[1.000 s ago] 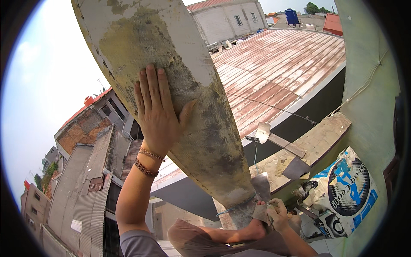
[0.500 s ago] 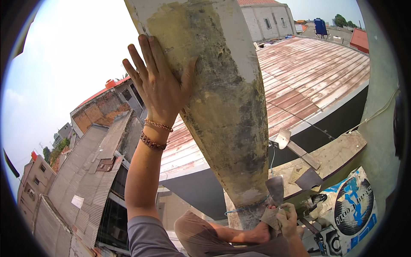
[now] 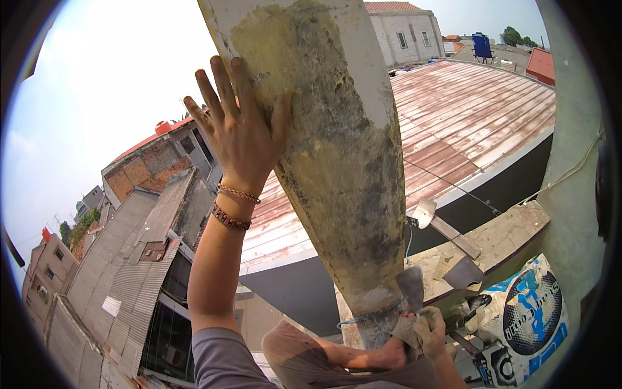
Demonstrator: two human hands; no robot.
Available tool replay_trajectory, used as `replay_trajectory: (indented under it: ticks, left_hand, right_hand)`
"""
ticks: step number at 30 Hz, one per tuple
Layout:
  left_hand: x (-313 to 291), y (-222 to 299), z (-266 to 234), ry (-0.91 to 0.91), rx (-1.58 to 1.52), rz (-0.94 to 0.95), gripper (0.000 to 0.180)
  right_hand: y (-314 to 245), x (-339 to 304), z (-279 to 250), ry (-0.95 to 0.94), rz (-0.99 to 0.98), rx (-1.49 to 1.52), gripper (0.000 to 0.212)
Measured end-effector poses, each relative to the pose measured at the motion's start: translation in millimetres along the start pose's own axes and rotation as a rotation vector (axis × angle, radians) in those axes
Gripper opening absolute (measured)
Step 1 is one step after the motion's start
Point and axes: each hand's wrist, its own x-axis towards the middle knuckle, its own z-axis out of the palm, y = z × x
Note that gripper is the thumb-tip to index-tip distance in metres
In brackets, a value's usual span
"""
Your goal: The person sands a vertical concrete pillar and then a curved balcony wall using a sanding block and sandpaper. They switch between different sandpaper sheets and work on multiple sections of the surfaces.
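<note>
My left hand [image 3: 243, 139], fingers spread, lies flat at the left edge of a tall pillar [image 3: 343, 175]. The pillar's face is patchy yellow and dark grey, with a white band at its upper right. Low down by the pillar's foot, my right hand [image 3: 433, 332] is closed round the handle of a scraper [image 3: 410, 288], its wide grey blade pointing up and slightly left, beside the pillar's lower right edge. Most of the handle is hidden by my fingers. Blue string [image 3: 363, 318] is tied round the pillar's base, near my bare foot [image 3: 391, 353].
On the ledge [image 3: 512, 228] to the right lie a wooden strip [image 3: 457, 236] and a dark sheet [image 3: 464, 273]. A blue-and-white printed bag [image 3: 502, 324] stands at the lower right, against a pale wall [image 3: 573, 168]. Beyond the ledge are a rusty metal roof [image 3: 479, 123] and a drop to lower roofs.
My left hand has slid slightly outward toward the pillar's left edge. My right hand keeps its grip on the scraper, and the whole view has shifted a little.
</note>
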Motion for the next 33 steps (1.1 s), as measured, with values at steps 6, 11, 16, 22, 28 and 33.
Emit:
replay_trajectory:
  ticks: [6, 11, 16, 22, 28, 33]
  left_hand:
    - [-21.4, -2.8, -1.9, 0.008, -0.009, 0.085, 0.073]
    - [-18.9, 0.2, -2.4, 0.052, 0.012, 0.033, 0.073]
    - [-67.7, 54.4, -1.6, -0.115, -0.149, 0.083, 0.075]
    - [-46.7, 98.8, 4.9, -0.158, -0.293, 0.202, 0.072]
    - [-23.6, 116.9, 19.4, -0.064, -0.395, 0.215, 0.070]
    - [-46.1, 122.5, 19.2, -0.180, -0.455, 0.404, 0.070]
  right_hand:
    - [0.5, -6.3, 2.6, 0.006, 0.043, -0.015, 0.032]
    - [-5.5, -7.5, 9.5, -0.038, 0.034, -0.045, 0.032]
    - [-13.4, -1.9, 10.8, -0.028, -0.009, -0.048, 0.031]
    - [-22.3, 0.0, 15.6, -0.019, -0.043, -0.017, 0.030]
    - [-14.1, -10.1, 6.7, 0.017, -0.002, -0.056, 0.036]
    - [-22.7, -13.4, -1.8, 0.075, 0.018, -0.030, 0.033]
